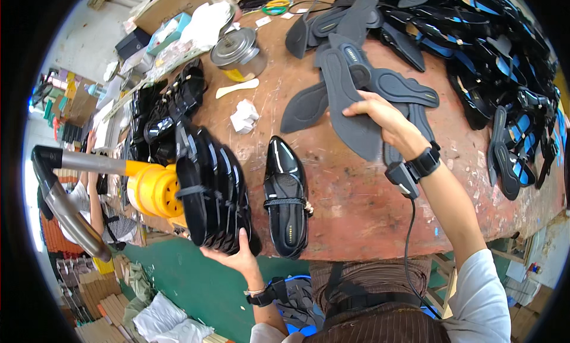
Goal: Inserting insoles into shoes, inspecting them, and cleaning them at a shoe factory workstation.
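Note:
My left hand (238, 260) is at the near end of a tight row of glossy black shoes (215, 185) standing on their sides. Its thumb lies against a shoe and its fingers curl beneath the row. My right hand (389, 118) pinches a dark grey insole (344, 99) between thumb and fingers, over a loose heap of similar insoles (404, 86). Between my hands a single pointed black shoe (286, 191) stands upright on the table, toe pointing away. It has a braided strap, a small ornament at its right side and an insole inside.
The worn reddish table (362, 224) carries a big pile of black shoes (475, 40) at the right. Farther back are a metal can (238, 52), a pale spatula (237, 88) and crumpled white paper (244, 117). A yellow nozzle on a grey pipe (155, 190) juts in from the left.

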Demonstrator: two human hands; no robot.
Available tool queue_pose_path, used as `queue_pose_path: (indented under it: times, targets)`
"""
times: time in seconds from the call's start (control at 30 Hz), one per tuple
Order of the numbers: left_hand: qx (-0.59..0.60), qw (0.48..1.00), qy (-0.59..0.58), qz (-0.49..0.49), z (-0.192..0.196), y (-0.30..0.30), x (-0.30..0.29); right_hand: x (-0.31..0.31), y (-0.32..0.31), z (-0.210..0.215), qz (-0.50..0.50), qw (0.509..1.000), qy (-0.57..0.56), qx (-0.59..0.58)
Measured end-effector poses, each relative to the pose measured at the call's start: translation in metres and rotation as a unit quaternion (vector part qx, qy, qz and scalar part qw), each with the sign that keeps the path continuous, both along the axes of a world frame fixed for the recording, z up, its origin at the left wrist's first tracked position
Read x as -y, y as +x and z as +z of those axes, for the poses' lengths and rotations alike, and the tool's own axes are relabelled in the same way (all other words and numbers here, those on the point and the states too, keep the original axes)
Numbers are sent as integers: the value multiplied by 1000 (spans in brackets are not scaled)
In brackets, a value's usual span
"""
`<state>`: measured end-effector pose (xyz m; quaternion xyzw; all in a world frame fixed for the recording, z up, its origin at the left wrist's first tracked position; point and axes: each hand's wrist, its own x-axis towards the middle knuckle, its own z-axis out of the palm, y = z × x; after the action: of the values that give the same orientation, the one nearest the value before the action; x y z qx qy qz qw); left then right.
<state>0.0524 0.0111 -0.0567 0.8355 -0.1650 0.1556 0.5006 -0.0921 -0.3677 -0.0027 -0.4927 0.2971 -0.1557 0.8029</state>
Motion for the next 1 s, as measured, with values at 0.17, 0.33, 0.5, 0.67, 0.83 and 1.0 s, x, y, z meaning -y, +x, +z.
queue_pose_path:
  times: [0.17, 0.33, 0.5, 0.67, 0.83, 1.0]
  targets:
    - [21, 992, 125, -2, -13, 8, -14, -16, -76, 16, 6, 983, 104, 153]
    - [172, 967, 181, -48, 16, -12, 16, -35, -133, 16, -22, 965, 194, 176]
    - [349, 866, 359, -19, 53, -30, 60, -44, -164, 3, -7, 944, 235, 232]
    - [114, 961, 216, -129, 54, 1, 62, -39, -199, -3, -36, 936, 260, 235]
    - [-182, 956, -230, 11, 47, 27, 38, -31, -257, -6, -246, 916, 233, 214]
    - [-55, 988, -138, -34, 44, 21, 24, -44, -294, -24, -338, 893, 224, 195]
